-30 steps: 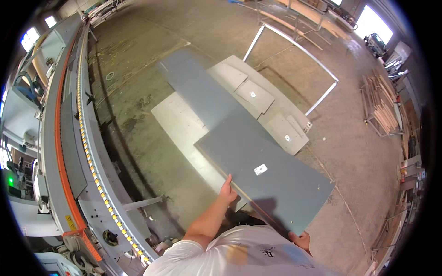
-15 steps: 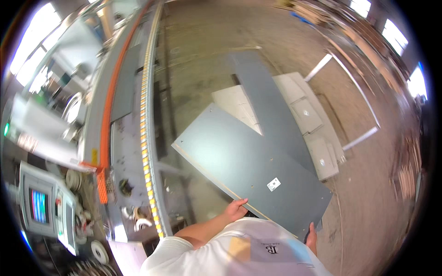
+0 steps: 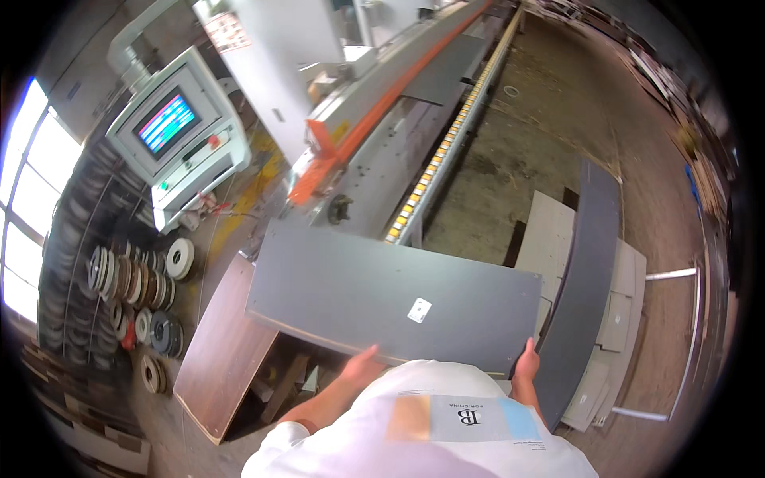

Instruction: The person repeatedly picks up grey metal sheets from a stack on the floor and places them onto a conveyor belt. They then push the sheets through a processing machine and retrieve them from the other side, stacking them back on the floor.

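Note:
A grey rectangular board (image 3: 358,291) with a small white label (image 3: 419,310) spans the space in front of my body. My left hand (image 3: 362,366) is closed on its near long edge, left of my chest. At the board's right end, my right hand (image 3: 527,362) grips the corner, its thumb on top; the fingers beneath are hidden. The board's far left part lies over or close to the end of the machine bed (image 3: 374,171); whether it touches cannot be told. Below its left end shows a brown wood-grain panel (image 3: 227,350).
A control panel with a lit screen (image 3: 166,119) stands left of the machine. An orange rail (image 3: 382,103) and a strip of yellow rollers (image 3: 446,143) run away ahead. Rolls of edging tape (image 3: 131,275) sit at left. On the right, a long grey board (image 3: 586,271) lies over pale panels (image 3: 617,323).
My view and body have turned left toward the machine. The grey board has swung round with me, away from the stack, and now reaches the machine's near end. Both hands keep their hold.

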`<state>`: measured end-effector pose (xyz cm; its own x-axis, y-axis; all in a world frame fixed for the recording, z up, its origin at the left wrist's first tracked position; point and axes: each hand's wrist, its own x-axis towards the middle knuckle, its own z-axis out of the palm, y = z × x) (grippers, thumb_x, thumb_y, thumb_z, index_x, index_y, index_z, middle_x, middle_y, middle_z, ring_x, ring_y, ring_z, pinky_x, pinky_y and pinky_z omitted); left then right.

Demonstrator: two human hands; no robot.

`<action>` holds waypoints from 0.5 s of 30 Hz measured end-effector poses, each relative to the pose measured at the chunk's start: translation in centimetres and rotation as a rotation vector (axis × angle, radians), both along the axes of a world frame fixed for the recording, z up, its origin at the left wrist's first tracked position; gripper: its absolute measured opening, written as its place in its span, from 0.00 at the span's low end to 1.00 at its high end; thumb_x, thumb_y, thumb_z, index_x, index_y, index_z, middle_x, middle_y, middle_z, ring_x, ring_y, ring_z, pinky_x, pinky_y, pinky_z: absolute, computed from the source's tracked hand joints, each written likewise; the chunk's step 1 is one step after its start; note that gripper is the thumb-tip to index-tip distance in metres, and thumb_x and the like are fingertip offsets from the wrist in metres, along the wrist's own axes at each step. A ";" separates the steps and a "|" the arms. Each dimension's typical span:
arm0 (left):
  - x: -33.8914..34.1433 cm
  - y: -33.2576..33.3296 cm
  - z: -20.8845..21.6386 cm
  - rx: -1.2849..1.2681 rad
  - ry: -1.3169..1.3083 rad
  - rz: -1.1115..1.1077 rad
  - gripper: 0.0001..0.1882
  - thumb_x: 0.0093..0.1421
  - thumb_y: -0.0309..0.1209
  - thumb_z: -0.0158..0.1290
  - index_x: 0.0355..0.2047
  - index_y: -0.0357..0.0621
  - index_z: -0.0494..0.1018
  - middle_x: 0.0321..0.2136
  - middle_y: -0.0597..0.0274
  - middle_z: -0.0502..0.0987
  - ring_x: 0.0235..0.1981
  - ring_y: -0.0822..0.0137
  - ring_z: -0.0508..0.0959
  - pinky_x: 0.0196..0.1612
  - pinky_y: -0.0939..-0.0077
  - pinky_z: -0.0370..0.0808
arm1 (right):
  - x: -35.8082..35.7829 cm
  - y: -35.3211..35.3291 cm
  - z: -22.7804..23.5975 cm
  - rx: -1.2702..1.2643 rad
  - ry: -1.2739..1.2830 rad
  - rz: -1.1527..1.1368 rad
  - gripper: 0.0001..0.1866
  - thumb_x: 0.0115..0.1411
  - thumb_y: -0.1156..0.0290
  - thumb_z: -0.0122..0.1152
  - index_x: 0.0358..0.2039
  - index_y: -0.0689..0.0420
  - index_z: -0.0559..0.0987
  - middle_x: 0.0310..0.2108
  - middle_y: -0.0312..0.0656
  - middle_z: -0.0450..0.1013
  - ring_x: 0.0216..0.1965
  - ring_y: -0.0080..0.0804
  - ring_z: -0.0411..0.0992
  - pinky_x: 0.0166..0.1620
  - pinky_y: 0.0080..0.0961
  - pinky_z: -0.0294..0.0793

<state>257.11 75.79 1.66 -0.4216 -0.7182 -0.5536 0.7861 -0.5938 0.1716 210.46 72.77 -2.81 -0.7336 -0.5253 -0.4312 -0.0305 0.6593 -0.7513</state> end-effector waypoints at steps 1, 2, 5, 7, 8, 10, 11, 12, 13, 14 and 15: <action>0.9 1.3 0.6 0.035 0.041 0.067 0.26 0.72 0.40 0.46 0.64 0.38 0.61 0.65 0.47 0.65 0.65 0.46 0.64 0.70 0.49 0.58 | 1.3 -2.0 0.2 0.023 -0.004 0.099 0.33 0.66 0.43 0.52 0.39 0.67 0.83 0.39 0.53 0.81 0.44 0.42 0.78 0.51 0.38 0.72; 1.6 2.8 0.7 0.072 0.086 0.137 0.25 0.72 0.42 0.47 0.63 0.40 0.64 0.63 0.47 0.67 0.63 0.47 0.67 0.68 0.50 0.61 | 3.2 -4.0 1.0 0.052 -0.006 0.199 0.33 0.66 0.43 0.52 0.39 0.67 0.83 0.39 0.54 0.81 0.43 0.44 0.78 0.51 0.39 0.72; 4.6 6.8 -2.0 0.075 -0.003 0.348 0.24 0.73 0.44 0.44 0.63 0.44 0.64 0.62 0.48 0.68 0.62 0.48 0.68 0.66 0.51 0.63 | 9.4 -8.6 1.5 0.057 0.060 0.425 0.33 0.66 0.44 0.52 0.37 0.68 0.83 0.37 0.50 0.81 0.39 0.40 0.78 0.46 0.39 0.72; 6.1 8.2 -1.7 -0.045 -0.333 0.273 0.28 0.73 0.46 0.45 0.65 0.41 0.60 0.65 0.49 0.64 0.67 0.50 0.61 0.71 0.51 0.56 | 12.6 -11.5 -0.3 0.007 0.070 0.528 0.32 0.66 0.45 0.53 0.36 0.69 0.83 0.36 0.48 0.81 0.36 0.37 0.77 0.43 0.38 0.72; 6.9 8.9 -1.6 -0.103 -0.502 0.234 0.30 0.73 0.46 0.45 0.67 0.39 0.57 0.66 0.50 0.63 0.69 0.51 0.58 0.73 0.51 0.53 | 14.2 -13.1 -1.6 -0.030 0.043 0.579 0.31 0.66 0.46 0.54 0.36 0.68 0.83 0.36 0.48 0.81 0.36 0.37 0.77 0.43 0.38 0.72; 9.9 11.1 -3.0 0.043 -0.375 0.344 0.31 0.71 0.48 0.49 0.66 0.41 0.59 0.65 0.49 0.63 0.66 0.51 0.62 0.69 0.52 0.58 | 17.4 -16.8 -4.3 -0.100 0.020 0.716 0.29 0.66 0.48 0.55 0.38 0.67 0.83 0.36 0.46 0.81 0.36 0.36 0.77 0.44 0.37 0.72; 11.5 12.4 -4.0 0.115 -0.313 0.398 0.32 0.70 0.49 0.51 0.65 0.42 0.59 0.64 0.49 0.64 0.65 0.51 0.64 0.68 0.53 0.61 | 19.1 -19.0 -4.8 -0.132 0.024 0.804 0.28 0.66 0.48 0.56 0.40 0.67 0.82 0.37 0.46 0.81 0.37 0.35 0.77 0.45 0.37 0.72; 13.4 13.8 -5.8 0.191 -0.349 0.513 0.33 0.69 0.49 0.52 0.65 0.42 0.59 0.64 0.48 0.64 0.63 0.51 0.66 0.66 0.53 0.63 | 21.4 -20.9 -3.1 -0.109 -0.102 0.889 0.27 0.66 0.49 0.57 0.44 0.65 0.81 0.40 0.44 0.81 0.41 0.33 0.77 0.46 0.35 0.73; 15.5 15.1 -8.3 0.267 -0.387 0.628 0.33 0.68 0.49 0.54 0.65 0.42 0.60 0.64 0.47 0.64 0.61 0.51 0.68 0.64 0.54 0.66 | 24.4 -22.5 -0.6 -0.084 -0.230 0.971 0.26 0.66 0.50 0.58 0.48 0.64 0.80 0.43 0.42 0.81 0.44 0.31 0.77 0.48 0.32 0.73; 16.9 15.4 -9.5 0.337 -0.419 0.727 0.34 0.68 0.50 0.55 0.65 0.43 0.60 0.63 0.46 0.64 0.59 0.51 0.69 0.62 0.54 0.68 | 26.7 -23.8 -0.2 -0.203 -0.259 0.974 0.24 0.66 0.54 0.60 0.50 0.62 0.79 0.46 0.41 0.80 0.46 0.29 0.77 0.50 0.30 0.73; 16.6 12.7 -6.2 0.414 -0.479 0.736 0.30 0.70 0.47 0.52 0.62 0.40 0.63 0.65 0.42 0.63 0.64 0.43 0.65 0.62 0.50 0.70 | 27.5 -25.0 -0.1 -0.321 -0.271 0.952 0.22 0.66 0.57 0.61 0.53 0.60 0.78 0.48 0.39 0.79 0.48 0.28 0.76 0.52 0.28 0.73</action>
<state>273.73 88.50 -4.55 0.3908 -0.4216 -0.8183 0.8866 -0.0668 0.4578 237.96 47.82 -2.87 0.1450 -0.9554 -0.2571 -0.2375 0.2186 -0.9464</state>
